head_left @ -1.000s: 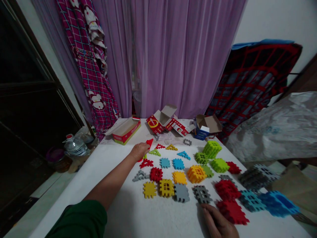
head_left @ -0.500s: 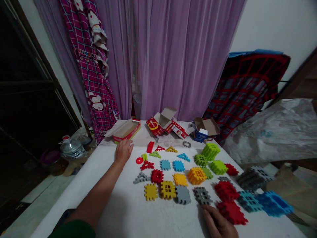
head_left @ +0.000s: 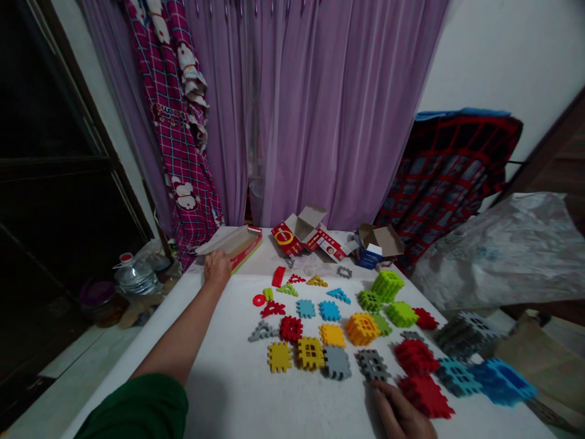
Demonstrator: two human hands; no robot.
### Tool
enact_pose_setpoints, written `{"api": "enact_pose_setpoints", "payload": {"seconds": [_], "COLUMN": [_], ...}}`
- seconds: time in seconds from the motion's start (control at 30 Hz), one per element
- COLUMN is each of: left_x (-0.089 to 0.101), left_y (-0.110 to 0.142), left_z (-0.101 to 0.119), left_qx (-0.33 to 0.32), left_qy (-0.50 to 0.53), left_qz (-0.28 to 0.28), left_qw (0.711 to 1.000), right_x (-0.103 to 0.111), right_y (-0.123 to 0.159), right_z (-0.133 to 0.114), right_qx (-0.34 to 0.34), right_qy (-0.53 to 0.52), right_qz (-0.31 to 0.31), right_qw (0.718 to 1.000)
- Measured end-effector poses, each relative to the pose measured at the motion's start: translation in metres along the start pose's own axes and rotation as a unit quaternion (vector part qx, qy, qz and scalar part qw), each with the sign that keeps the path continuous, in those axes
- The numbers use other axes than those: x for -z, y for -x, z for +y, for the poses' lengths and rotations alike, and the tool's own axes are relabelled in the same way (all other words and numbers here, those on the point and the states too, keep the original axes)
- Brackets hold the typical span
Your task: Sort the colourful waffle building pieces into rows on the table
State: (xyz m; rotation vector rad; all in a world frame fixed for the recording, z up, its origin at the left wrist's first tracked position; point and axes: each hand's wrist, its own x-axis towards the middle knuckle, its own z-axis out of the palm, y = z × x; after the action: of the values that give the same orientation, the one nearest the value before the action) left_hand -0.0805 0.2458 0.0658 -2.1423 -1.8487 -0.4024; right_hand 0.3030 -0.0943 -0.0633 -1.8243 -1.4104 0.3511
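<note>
At the far left of the table, my left hand (head_left: 218,266) is closed over the near end of an open red and yellow-green cardboard box (head_left: 245,251). The box's pale flap tilts up behind my fingers, and my fingertips are partly hidden. Low on the right, my right hand (head_left: 402,413) rests on the table with its fingers bent together. Its fingertips meet the near edge of a grey window block (head_left: 372,364); whether they pinch anything is hidden. Beside that hand lies a stack of red square blocks (head_left: 427,395). A plain grey block (head_left: 337,362) sits left of the window block.
Several blocks spread over the white table (head_left: 256,408), including a yellow window block (head_left: 311,352), an orange stack (head_left: 362,329) and a blue stack (head_left: 505,381). Opened red cartons (head_left: 287,239) and a blue box (head_left: 368,256) stand at the back, before purple curtains.
My left hand has moved left and away from me, from in front of the cardboard box onto its near end. My right hand stays by the grey window block. The view has shifted slightly.
</note>
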Motion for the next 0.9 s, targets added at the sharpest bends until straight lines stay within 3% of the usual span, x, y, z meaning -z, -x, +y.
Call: {"api": "enact_pose_setpoints", "payload": {"seconds": [0.13, 0.3, 0.5, 0.63, 0.77, 0.9], "left_x": [0.017, 0.048, 0.084, 0.104, 0.115, 0.114], "left_y": [0.021, 0.066, 0.124, 0.157, 0.189, 0.22], "left_z": [0.0, -0.004, -0.004, 0.001, 0.008, 0.012], "left_qx": [-0.017, -0.014, 0.025, 0.043, 0.036, 0.03], "left_qy": [-0.002, -0.001, 0.02, 0.024, 0.017, 0.003], "left_qz": [0.02, 0.024, 0.024, 0.024, 0.022, 0.016], "left_qw": [1.0, 1.0, 0.999, 0.999, 0.999, 0.999], "right_x": [0.003, 0.003, -0.005, -0.005, -0.001, 0.001], "right_y": [-0.003, -0.005, -0.003, -0.005, -0.006, -0.007], "right_z": [-0.012, -0.023, -0.024, -0.024, -0.027, -0.03], "right_qx": [0.01, 0.01, 0.006, 0.014, 0.018, 0.015], "right_qy": [-0.005, -0.011, 0.02, 0.031, 0.041, 0.05], "right_qz": [0.011, 0.031, 0.081, 0.068, 0.069, 0.051], "right_qw": [1.0, 0.999, 0.997, 0.997, 0.997, 0.997]}}
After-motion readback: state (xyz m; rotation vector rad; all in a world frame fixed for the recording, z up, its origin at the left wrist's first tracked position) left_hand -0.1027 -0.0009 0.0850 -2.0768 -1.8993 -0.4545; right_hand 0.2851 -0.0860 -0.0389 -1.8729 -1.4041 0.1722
